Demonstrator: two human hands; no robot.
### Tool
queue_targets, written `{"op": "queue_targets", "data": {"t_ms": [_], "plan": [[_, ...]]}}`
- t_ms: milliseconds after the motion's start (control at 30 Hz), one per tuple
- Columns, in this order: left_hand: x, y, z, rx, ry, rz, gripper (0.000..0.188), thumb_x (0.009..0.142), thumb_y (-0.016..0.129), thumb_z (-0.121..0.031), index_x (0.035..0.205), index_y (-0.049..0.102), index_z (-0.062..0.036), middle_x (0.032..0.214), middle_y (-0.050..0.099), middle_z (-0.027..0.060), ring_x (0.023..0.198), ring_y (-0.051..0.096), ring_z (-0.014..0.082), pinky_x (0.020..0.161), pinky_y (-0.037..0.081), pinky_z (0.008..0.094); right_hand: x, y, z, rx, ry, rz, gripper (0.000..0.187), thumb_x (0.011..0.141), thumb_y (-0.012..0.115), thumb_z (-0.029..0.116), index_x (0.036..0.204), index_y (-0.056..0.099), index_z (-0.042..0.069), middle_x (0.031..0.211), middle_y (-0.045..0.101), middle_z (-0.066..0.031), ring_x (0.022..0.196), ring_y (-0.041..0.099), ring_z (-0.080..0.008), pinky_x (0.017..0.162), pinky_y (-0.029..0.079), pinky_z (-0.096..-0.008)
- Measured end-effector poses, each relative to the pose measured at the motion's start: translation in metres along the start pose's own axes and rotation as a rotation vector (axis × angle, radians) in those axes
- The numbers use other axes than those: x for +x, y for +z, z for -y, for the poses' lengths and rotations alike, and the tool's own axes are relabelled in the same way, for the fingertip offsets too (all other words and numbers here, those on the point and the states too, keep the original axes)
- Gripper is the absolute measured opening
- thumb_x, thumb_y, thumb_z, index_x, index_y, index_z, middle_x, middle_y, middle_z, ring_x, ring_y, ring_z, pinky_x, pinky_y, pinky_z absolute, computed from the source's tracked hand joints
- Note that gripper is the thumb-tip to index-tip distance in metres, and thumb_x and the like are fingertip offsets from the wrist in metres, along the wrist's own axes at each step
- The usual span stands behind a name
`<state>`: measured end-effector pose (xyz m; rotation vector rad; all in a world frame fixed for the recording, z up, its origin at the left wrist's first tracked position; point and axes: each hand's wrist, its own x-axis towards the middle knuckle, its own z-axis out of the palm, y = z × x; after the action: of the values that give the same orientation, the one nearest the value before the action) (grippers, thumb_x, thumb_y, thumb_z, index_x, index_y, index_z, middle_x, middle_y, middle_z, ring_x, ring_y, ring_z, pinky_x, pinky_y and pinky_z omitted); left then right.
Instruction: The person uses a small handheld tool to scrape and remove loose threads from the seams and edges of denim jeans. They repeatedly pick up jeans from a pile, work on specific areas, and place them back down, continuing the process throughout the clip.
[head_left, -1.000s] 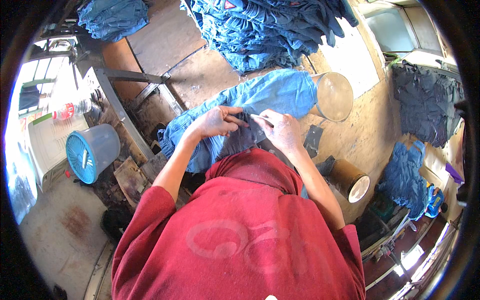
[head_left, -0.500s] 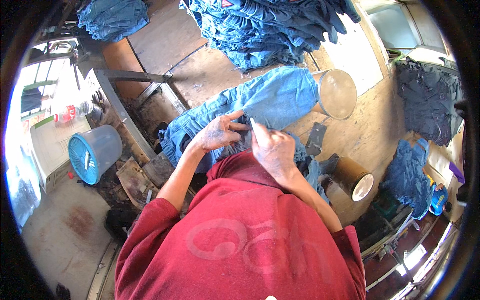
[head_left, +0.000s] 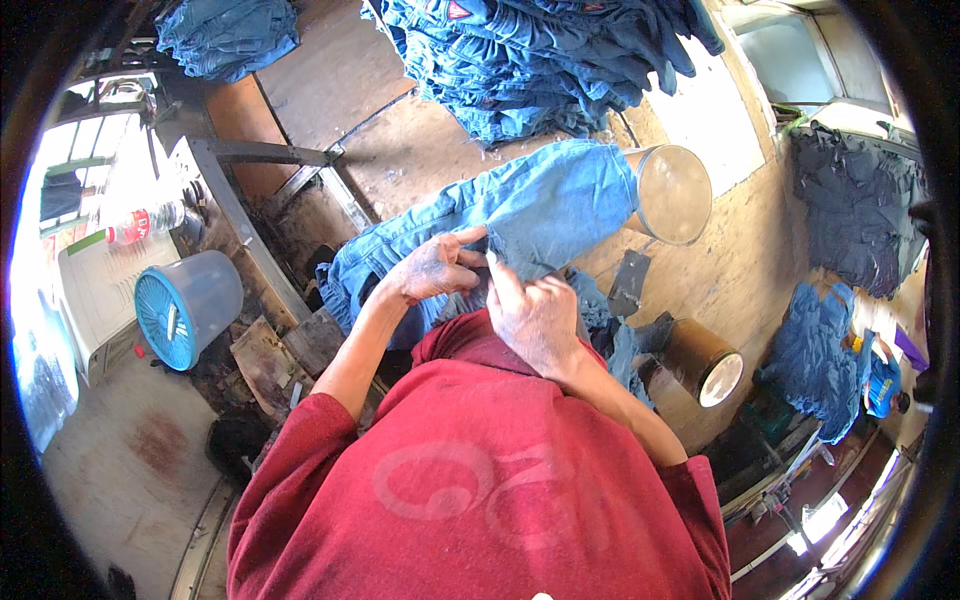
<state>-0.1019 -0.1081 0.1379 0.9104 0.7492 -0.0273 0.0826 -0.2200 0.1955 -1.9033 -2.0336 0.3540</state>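
A light-blue denim garment, apparently trousers (head_left: 560, 195), stretches across in front of me. Its right end is pulled over a pale cylinder (head_left: 675, 195), while the left part lies bunched. My left hand (head_left: 435, 270) grips the near edge of the denim, index finger extended along the cloth and the other fingers bent. Close beside it, my right hand (head_left: 535, 320) is closed, its index finger pointing at the denim edge. A small white tip shows at that finger; what it belongs to is too small to make out.
A large pile of blue denim (head_left: 530, 60) lies ahead, with another denim bundle (head_left: 225, 40) far left. At left stand a metal frame (head_left: 250, 240) and a translucent bucket (head_left: 205, 300). A brown cylinder (head_left: 705, 360), dark garments (head_left: 855, 205) and another person (head_left: 882, 380) are at right.
My right hand has moved slightly left and toward me, and its white tip is now lower along the denim edge. The left hand stays nearly in place.
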Motion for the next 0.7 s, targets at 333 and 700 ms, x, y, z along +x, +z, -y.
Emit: {"op": "queue_targets", "data": {"t_ms": [333,700], "plan": [[0.001,-0.001,0.004,-0.095,0.012,0.018,0.092,0.083,0.072,0.008,0.167,0.034,-0.0017,0.145,0.068,0.0191,0.082,0.061,0.0041,0.065,0.048,0.0215,-0.002,-0.002,-0.004,-0.021,0.01,0.018,0.032,0.09,0.077,0.017,0.122,0.079,0.013,0.053,0.063,-0.0055,0.048,0.067,-0.0229,0.055,0.057,-0.0376],[-0.009,-0.009,-0.007,0.088,0.006,-0.132,0.064,0.091,0.076,-0.001,0.152,0.06,-0.0047,0.125,0.079,0.0121,0.081,0.064,0.0053,0.07,0.055,0.0255,-0.012,-0.02,-0.035,0.435,0.202,0.171,0.022,0.103,0.068,0.018,0.121,0.063,0.006,0.08,0.074,-0.0135,0.072,0.075,-0.0324,0.066,0.058,-0.0441]]}}
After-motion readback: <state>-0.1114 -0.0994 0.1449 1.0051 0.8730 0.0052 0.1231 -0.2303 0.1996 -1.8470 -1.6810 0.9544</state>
